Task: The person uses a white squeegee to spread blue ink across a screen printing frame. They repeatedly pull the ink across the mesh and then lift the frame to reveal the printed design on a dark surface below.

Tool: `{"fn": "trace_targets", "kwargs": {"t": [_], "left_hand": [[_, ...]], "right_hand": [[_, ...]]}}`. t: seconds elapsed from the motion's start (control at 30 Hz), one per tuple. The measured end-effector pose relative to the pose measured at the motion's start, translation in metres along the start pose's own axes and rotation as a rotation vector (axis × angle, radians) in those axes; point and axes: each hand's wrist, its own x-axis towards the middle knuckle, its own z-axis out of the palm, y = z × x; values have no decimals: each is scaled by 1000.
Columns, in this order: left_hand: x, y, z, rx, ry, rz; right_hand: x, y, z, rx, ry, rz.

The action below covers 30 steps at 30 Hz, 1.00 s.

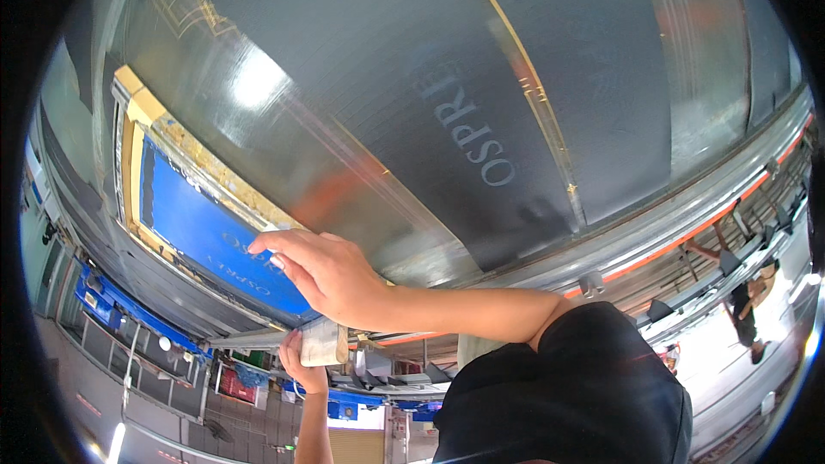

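Note:
A screen frame with worn yellowish edges and blue mesh lies at the left of a long grey surface, pale lettering on the mesh. My right hand reaches across the frame's lower right part, palm down, fingers apart and bent over the mesh; whether they touch it I cannot tell. Its forearm comes from a black sleeve at the lower right. Below it, my left hand grips a pale wooden block beside the frame's lower corner.
The grey printing bed has dark lettered panels and shiny strips, bordered by a metal rail with an orange line. Blue machinery and metal racks stand at the lower left. Another person is in the background at the far right.

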Motion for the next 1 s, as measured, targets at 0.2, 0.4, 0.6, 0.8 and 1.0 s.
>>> {"fn": "trace_targets", "kwargs": {"t": [0.2, 0.4, 0.6, 0.8, 1.0], "left_hand": [[-9, -6, -1, 67, -20, 4], [-7, -3, -2, 92, 19, 34], [0, 2, -6, 69, -19, 23], [1, 1, -6, 46, -22, 57], [3, 3, -5, 44, -21, 83]], "right_hand": [[0, 0, -4, -222, -87, -22], [8, -1, -9, -332, -224, 7], [7, 5, -6, -307, -197, -40], [8, -3, -10, -339, -218, -51], [9, -7, -11, -401, -223, -70]]}}
